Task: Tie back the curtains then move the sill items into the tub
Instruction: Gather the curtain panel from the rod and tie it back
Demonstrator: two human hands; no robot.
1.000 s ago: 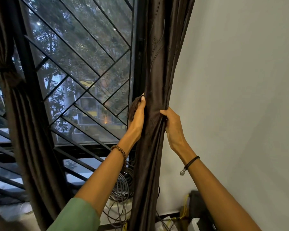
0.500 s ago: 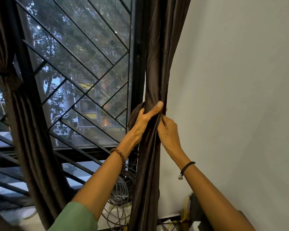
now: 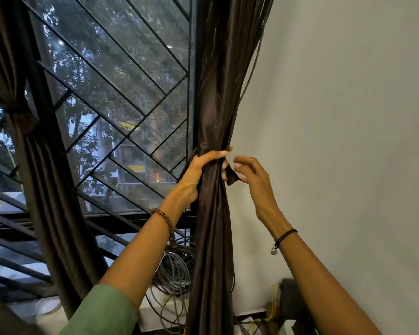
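Observation:
The right curtain [image 3: 215, 97], dark brown and glossy, hangs bunched beside the window frame. My left hand [image 3: 198, 172] grips the gathered folds at mid-height, thumb across the front. A short dark tie-back end [image 3: 232, 176] sticks out to the right of the bunch. My right hand [image 3: 252, 180] hovers just right of it with fingers loosely curled, touching or nearly touching the strip; I cannot tell if it pinches it. The left curtain [image 3: 34, 165] is gathered and tied with a band [image 3: 22, 117].
A coil of grey cable [image 3: 174, 269] lies on the white sill [image 3: 160, 315] behind the right curtain. Black diagonal grille bars [image 3: 121, 93] cover the window. A bare white wall [image 3: 348, 117] fills the right; a dark object with yellow wire [image 3: 273, 308] sits low right.
My left hand has wrapped further round the right curtain bunch. My right hand has let go of the folds and moved slightly right, to the free tie-back end.

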